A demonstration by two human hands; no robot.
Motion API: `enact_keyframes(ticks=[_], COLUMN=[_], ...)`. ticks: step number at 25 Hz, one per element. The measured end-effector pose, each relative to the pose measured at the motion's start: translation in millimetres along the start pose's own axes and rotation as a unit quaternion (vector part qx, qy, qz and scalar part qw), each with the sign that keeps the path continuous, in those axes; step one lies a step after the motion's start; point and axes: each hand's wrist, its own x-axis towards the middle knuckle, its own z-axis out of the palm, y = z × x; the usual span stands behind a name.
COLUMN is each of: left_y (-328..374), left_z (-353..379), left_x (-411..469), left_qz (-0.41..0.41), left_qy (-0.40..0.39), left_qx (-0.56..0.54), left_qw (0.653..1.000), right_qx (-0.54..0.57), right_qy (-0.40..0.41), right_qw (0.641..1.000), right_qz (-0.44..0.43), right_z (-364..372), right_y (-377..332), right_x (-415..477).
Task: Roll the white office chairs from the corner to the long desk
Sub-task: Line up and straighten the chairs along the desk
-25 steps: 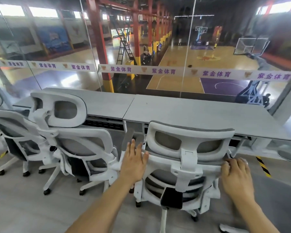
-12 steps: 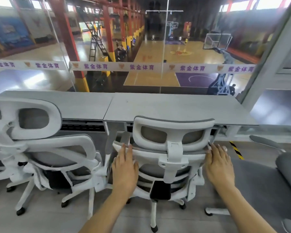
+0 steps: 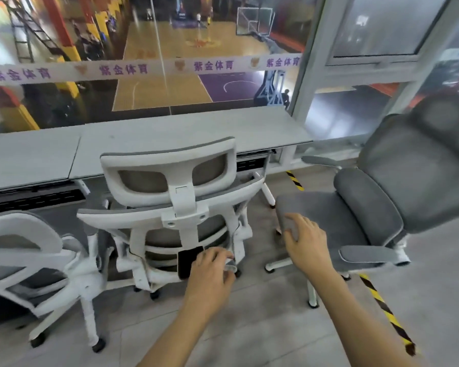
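Both outstretched, left hand (image 3: 210,274) loosely curled, right hand (image 3: 306,241) relaxed

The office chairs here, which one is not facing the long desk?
The grey padded chair at far right, turned sideways; the middle white chair and left white chair face the desk.

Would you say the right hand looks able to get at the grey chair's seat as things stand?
Probably yes: the right hand is open just over the front edge of the grey chair's seat, with nothing between them; whether it touches is unclear.
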Motion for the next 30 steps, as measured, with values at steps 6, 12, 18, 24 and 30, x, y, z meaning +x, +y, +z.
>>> enact_keyframes(ticks=[6,12,18,24,30], left_y=[121,259,369,459,546], left_z=[51,132,203,284,361], left_x=[26,45,82,141,219], left_qz=[0.071,0.11,0.124,0.161,0.169], left_qy=[-0.008,-0.009,-0.023,-0.058,-0.095], left_qx=[0.0,-0.012,-0.035,-0.071,-0.134], left_qw=[0.997,0.994,0.991,0.983,0.972], right_qx=[-0.027,0.004,0.003,-0.014,-0.061], right_qy=[-0.001,0.035,0.033,0.048,0.008], right_qw=[0.999,0.997,0.991,0.987,0.985], right_qz=[0.028,0.073,0.13,0.152,0.163], right_z=[-71,-156,-221,-269,-309], right_y=[106,254,387,472,550], right_x=[-10,-7,-17,27,88])
